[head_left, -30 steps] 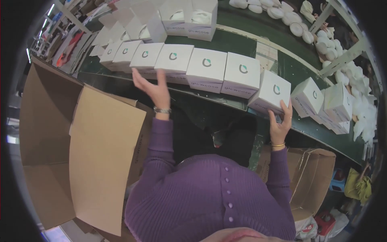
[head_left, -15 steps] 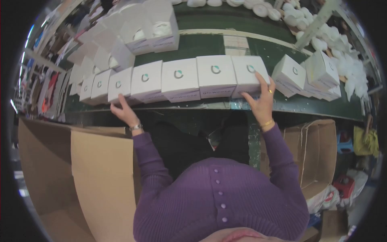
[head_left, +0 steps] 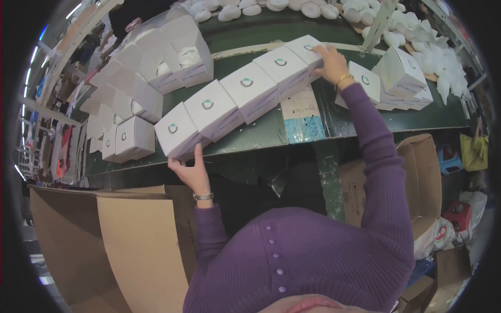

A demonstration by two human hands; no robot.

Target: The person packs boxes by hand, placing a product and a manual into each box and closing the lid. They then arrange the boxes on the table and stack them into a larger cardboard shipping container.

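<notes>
A slanting row of several closed white boxes (head_left: 248,94), each with a teal-and-grey ring logo on top, spans the space between my two hands. My left hand (head_left: 192,171) grips the near left end, thumb and fingers at the lower edge of the end box. At the far right end my right hand (head_left: 333,67) wraps over the last box, with its fingertips on the top. The boxes are pressed side against side, the right end farther from me. Two more closed white boxes (head_left: 134,138) stand just left of the row.
Open-lidded white boxes (head_left: 180,68) with white contents stand at the back left. Stacked closed boxes (head_left: 402,73) are on the right, near piled white rounded pieces (head_left: 443,73). Cardboard cartons (head_left: 141,235) flank me below the green table (head_left: 250,143). Another person's hand (head_left: 134,23) shows far left.
The row has swung from parallel with the table edge to a slant, its right end pushed away from me. Two left boxes now stand apart from it. Both hands moved along with the row.
</notes>
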